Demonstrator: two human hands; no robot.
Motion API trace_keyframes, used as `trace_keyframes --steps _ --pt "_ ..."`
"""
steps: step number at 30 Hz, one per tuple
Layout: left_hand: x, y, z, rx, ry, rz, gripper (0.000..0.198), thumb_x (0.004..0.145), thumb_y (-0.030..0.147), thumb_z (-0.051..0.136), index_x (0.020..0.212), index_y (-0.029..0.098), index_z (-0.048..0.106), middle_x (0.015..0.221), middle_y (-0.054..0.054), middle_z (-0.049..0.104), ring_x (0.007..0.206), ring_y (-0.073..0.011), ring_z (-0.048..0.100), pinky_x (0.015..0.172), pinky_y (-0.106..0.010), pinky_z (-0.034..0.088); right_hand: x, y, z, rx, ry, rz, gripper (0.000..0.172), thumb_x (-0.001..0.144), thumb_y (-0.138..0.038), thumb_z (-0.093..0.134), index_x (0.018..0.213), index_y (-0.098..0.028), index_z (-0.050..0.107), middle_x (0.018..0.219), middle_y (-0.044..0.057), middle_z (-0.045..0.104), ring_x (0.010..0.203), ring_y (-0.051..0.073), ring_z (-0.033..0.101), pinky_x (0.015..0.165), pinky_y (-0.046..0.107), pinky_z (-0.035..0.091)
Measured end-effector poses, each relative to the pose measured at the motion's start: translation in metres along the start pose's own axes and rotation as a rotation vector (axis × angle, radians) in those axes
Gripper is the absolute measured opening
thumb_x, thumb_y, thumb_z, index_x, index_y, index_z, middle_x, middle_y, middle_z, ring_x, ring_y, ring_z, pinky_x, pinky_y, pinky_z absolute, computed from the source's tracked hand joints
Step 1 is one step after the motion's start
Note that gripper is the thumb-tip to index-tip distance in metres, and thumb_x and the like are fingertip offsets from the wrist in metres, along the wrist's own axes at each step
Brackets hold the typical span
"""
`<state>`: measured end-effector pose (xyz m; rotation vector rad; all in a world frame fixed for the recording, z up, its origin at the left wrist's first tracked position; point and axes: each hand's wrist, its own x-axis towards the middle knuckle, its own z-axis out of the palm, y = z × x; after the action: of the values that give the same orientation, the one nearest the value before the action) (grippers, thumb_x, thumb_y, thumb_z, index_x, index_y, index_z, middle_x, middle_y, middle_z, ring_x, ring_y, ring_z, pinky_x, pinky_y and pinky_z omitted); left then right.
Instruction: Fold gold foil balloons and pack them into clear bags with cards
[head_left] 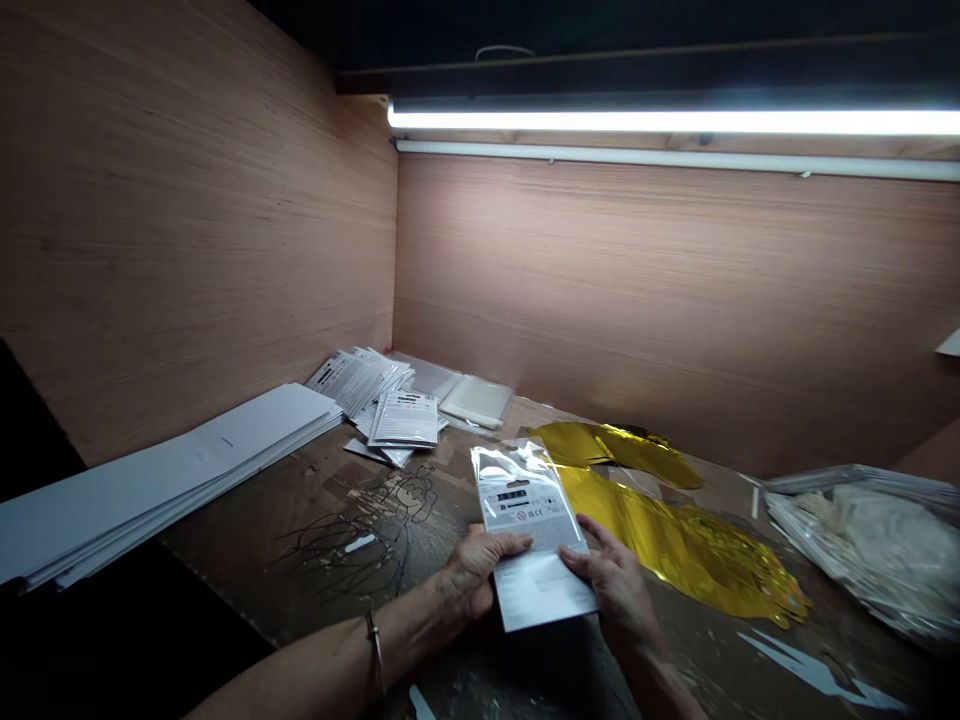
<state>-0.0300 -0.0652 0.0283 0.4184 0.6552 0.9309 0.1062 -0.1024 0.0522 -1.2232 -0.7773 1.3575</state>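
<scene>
A printed card in a clear plastic sleeve point(536, 545) is held between my two hands, above the front of the worktable. My left hand point(480, 565) grips its left edge, thumb on top and fingers hidden underneath. On the other edge, my right hand point(611, 575) pinches the card with its thumb on the front. The sleeve's clear top end extends past the card and shines under the light. Just behind and to the right lie gold foil balloons point(667, 530), spread flat on the table.
Long white sheets point(172, 460) are stacked at the left. Behind stand piled packaged cards point(405, 418) and clear sleeves point(478, 400). Thin dark strings point(367, 530) lie on the worktable point(262, 575). A plastic bag point(877, 540) sits right, near white cut pieces point(817, 670). Wooden panels enclose the back and left.
</scene>
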Motion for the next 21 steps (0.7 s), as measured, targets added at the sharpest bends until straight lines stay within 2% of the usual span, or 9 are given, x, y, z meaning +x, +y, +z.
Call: trace_keyframes --steps 3,6,8,11,13,16,21 --pt "-0.002 0.002 -0.001 -0.013 0.014 0.001 0.024 0.058 0.010 0.061 0.081 0.004 0.058 0.079 -0.014 0.063 0.074 -0.0247 0.058 0.073 -0.038 0.044 0.001 -0.004 0.004 -0.003 -0.026 -0.022 0.085 0.055 -0.020 0.064 0.123 -0.006 0.015 0.056 0.000 0.064 0.055 0.020 0.059 0.051 0.027 0.044" --pt "0.002 0.020 0.001 -0.007 0.015 0.052 0.019 0.061 0.013 0.058 0.078 0.003 0.058 0.074 -0.014 0.063 0.069 -0.0228 0.059 0.072 -0.037 0.044 -0.005 -0.009 0.006 -0.017 -0.093 -0.036 0.077 0.059 -0.025 0.063 0.121 -0.008 0.020 0.061 0.002 0.064 0.059 0.021 0.060 0.054 0.029 0.046" --pt "0.006 0.031 0.003 -0.009 0.012 0.144 0.017 0.060 0.007 0.056 0.077 0.003 0.058 0.073 -0.013 0.063 0.067 -0.0213 0.059 0.072 -0.036 0.044 -0.011 -0.010 0.005 -0.042 -0.065 -0.019 0.070 0.061 -0.030 0.062 0.118 -0.013 0.025 0.065 0.001 0.064 0.061 0.020 0.060 0.053 0.029 0.047" --pt "0.009 0.038 0.006 -0.002 0.019 0.259 0.014 0.060 0.005 0.055 0.074 0.003 0.058 0.071 -0.012 0.063 0.065 -0.0194 0.058 0.069 -0.034 0.045 -0.022 0.002 0.002 -0.067 0.025 0.098 0.055 0.061 -0.039 0.060 0.106 -0.015 0.040 0.065 0.002 0.063 0.054 0.018 0.058 0.042 0.026 0.046" --pt "0.008 0.037 0.008 0.020 0.020 0.277 0.013 0.061 0.006 0.055 0.073 0.003 0.058 0.070 -0.012 0.063 0.063 -0.0187 0.058 0.067 -0.034 0.045 -0.029 0.016 0.001 -0.041 0.049 0.189 0.043 0.058 -0.041 0.063 0.087 -0.013 0.050 0.059 0.003 0.062 0.047 0.016 0.056 0.038 0.025 0.045" --pt "0.003 0.032 0.009 0.060 -0.009 0.247 0.014 0.062 0.008 0.055 0.074 0.004 0.059 0.069 -0.012 0.063 0.061 -0.0183 0.058 0.065 -0.033 0.046 -0.035 0.035 0.002 0.051 0.063 0.232 0.033 0.050 -0.036 0.069 0.066 -0.013 0.051 0.048 0.000 0.058 0.040 0.012 0.054 0.037 0.023 0.046" --pt "-0.007 0.017 0.006 0.102 -0.038 0.264 0.017 0.059 0.011 0.059 0.074 0.003 0.059 0.072 -0.013 0.063 0.064 -0.0203 0.058 0.065 -0.034 0.045 -0.036 0.042 0.011 0.116 0.190 0.178 0.034 0.045 -0.032 0.072 0.061 -0.013 0.049 0.043 -0.002 0.057 0.037 0.011 0.053 0.037 0.023 0.047"
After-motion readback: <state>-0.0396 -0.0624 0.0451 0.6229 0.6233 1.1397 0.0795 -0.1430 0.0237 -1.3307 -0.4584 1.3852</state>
